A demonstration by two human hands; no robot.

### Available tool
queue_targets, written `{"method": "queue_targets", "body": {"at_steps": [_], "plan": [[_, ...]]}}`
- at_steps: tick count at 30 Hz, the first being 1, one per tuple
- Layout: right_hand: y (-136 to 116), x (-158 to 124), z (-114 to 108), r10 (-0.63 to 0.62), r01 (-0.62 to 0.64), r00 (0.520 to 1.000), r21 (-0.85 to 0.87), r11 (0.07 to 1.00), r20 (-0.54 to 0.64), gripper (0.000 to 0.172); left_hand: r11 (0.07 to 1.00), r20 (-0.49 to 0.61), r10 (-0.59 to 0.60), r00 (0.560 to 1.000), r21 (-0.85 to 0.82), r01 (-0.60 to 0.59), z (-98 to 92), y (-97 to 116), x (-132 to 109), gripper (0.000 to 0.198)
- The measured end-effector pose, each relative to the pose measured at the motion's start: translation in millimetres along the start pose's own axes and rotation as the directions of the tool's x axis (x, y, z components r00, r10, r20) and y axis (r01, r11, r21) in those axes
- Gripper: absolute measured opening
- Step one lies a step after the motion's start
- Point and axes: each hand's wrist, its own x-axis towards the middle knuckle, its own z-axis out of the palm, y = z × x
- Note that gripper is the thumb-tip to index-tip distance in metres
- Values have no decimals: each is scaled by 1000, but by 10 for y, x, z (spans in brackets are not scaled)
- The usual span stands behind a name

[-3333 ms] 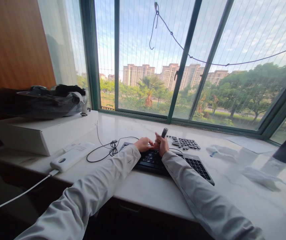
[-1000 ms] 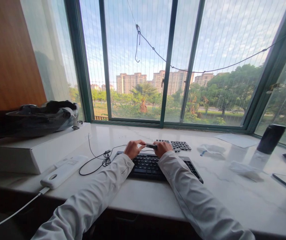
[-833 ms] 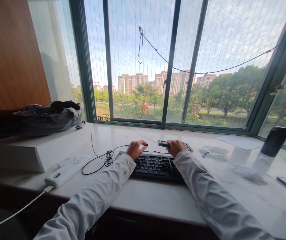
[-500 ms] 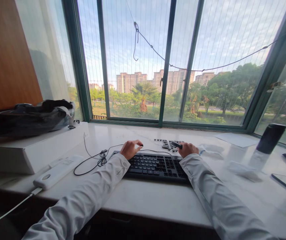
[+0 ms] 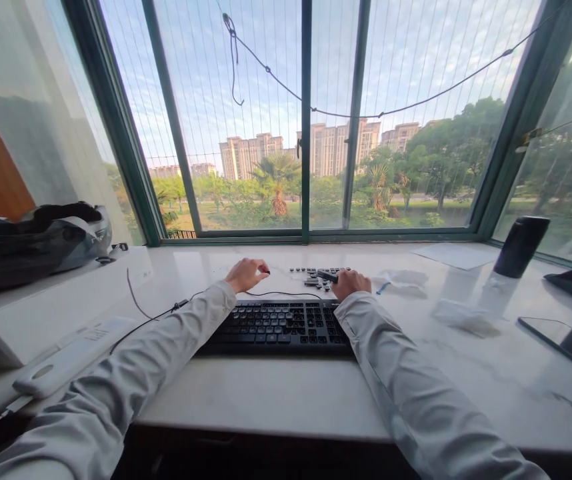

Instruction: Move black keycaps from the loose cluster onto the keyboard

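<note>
A black keyboard (image 5: 266, 327) lies on the white marble-look counter, with some keys off its right part, where bare switches seem to show. Just beyond its back edge, my left hand (image 5: 246, 275) is raised with thumb and forefinger pinched on a small black keycap (image 5: 267, 271). My right hand (image 5: 352, 284) is closed around a short black stick-like tool (image 5: 327, 275), whose kind I cannot make out; it points left over the loose keycaps (image 5: 311, 283). These keycaps sit in rows behind the keyboard. Both sleeves cover parts of the keyboard's ends.
A thin black cable (image 5: 176, 307) runs left from the keyboard. At left are a white power strip (image 5: 66, 357) and a white box (image 5: 31, 320) under a dark bag-like item (image 5: 36, 247). Clear plastic bags (image 5: 466, 317), a black cylinder (image 5: 522, 247) and a phone (image 5: 563, 343) lie right.
The camera view has shifted, so the scene sits further left. My left hand has moved back a little from the keyboard, still pinching the keycap. My right hand keeps the black tool over the keycaps.
</note>
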Motion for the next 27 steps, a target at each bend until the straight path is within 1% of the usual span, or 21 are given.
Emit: {"method": "queue_targets", "body": {"at_steps": [2,3,5,7,10,13,16,21,27], "plan": [[-11,-3,0,-5,5,1000,-5,1000,11,29,999,62,19,998,27,-21,113,-18,254,22],[-10,-4,0,-6,6,1000,-8,1000,16,29,999,82,11,997,46,-15,182,-28,378,21],[0,-3,3,-9,9,999,-13,1000,32,28,995,129,-48,991,97,35,339,-52,601,20],[18,4,9,-14,15,999,-21,1000,41,27,987,172,-95,981,147,70,500,-74,776,18],[41,23,20,-21,22,999,-30,999,42,27,980,200,-123,972,177,87,709,-104,943,18],[47,35,20,-31,32,998,-20,999,52,27,977,214,-142,966,190,102,849,-134,1024,19],[35,33,6,-31,31,997,-13,999,70,29,973,227,-160,961,200,114,921,-172,1053,19],[12,19,-12,-36,38,997,-31,999,68,28,968,227,-188,956,208,141,974,-218,1028,20],[24,21,9,-46,48,997,-20,999,60,27,965,218,-204,954,206,159,988,-213,1003,22]]}}
